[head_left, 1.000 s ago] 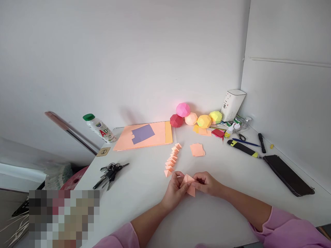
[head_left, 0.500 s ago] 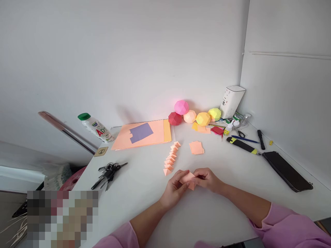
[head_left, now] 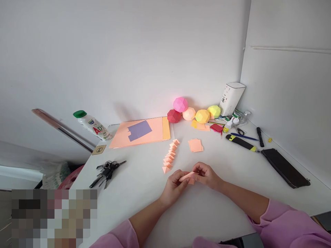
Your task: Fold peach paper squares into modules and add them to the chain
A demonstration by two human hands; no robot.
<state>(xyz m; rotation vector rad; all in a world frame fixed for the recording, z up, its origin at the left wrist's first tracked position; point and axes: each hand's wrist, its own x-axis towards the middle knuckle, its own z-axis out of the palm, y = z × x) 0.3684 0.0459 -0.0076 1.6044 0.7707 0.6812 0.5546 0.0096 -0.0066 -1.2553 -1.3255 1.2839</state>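
Between my two hands is a small peach piece of paper, folded, with a flap hanging below the fingers. My left hand pinches its left end, thumb in front. My right hand grips the right end between thumb and fingers, which hide part of it. Just beyond my left hand runs a row of several folded peach paper pieces, pointed and nested one behind another. A small stack of peach paper squares lies farther back, past my right hand.
Faceted paper balls, one pink, line the wall. Peach sheets bear a purple piece. Keys and a bottle are left; a cutter, blue pen, glue bottle and black phone-like object are right.
The held paper has tilted, now seen more edge-on, with its right end raised. My right hand has shifted slightly up. The whole view has moved a little.
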